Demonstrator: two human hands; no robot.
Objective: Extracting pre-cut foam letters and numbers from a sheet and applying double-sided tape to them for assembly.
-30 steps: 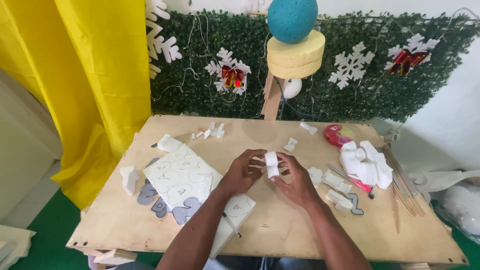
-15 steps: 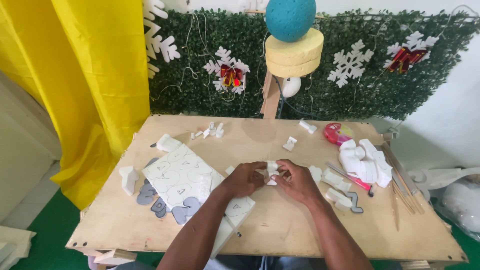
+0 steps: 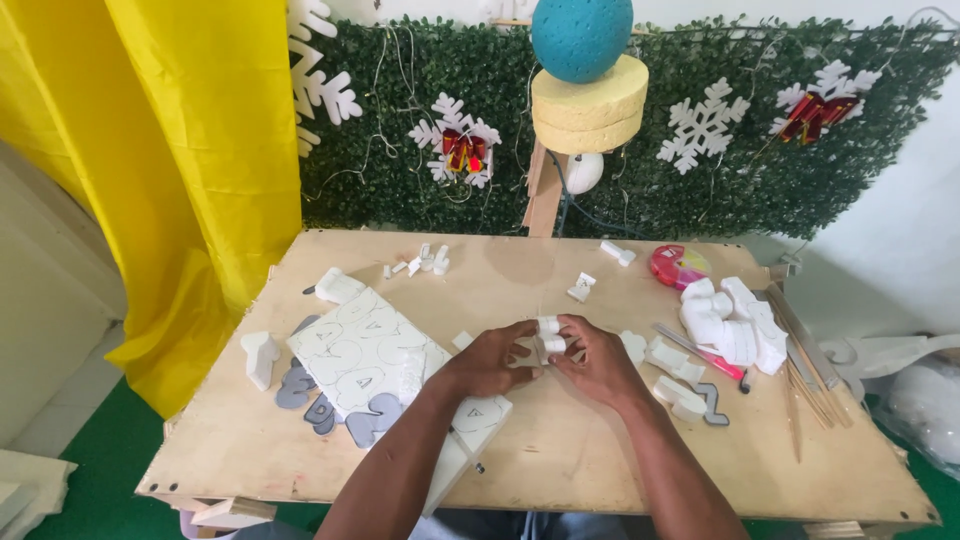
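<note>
Both hands — left hand [image 3: 492, 360], right hand [image 3: 596, 358] — pinch a white foam piece [image 3: 549, 337].

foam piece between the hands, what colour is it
White. The small foam piece pinched between the left hand and right hand shows best in the head view.

The table [image 3: 560, 440] is bare, matt plywood with visible grain. The small white piece [image 3: 548, 338] and the drawn-on slab [image 3: 365, 350] look like matt, slightly grainy foam. The yellow curtain [image 3: 190, 150] is smooth cloth with a faint sheen.
</note>
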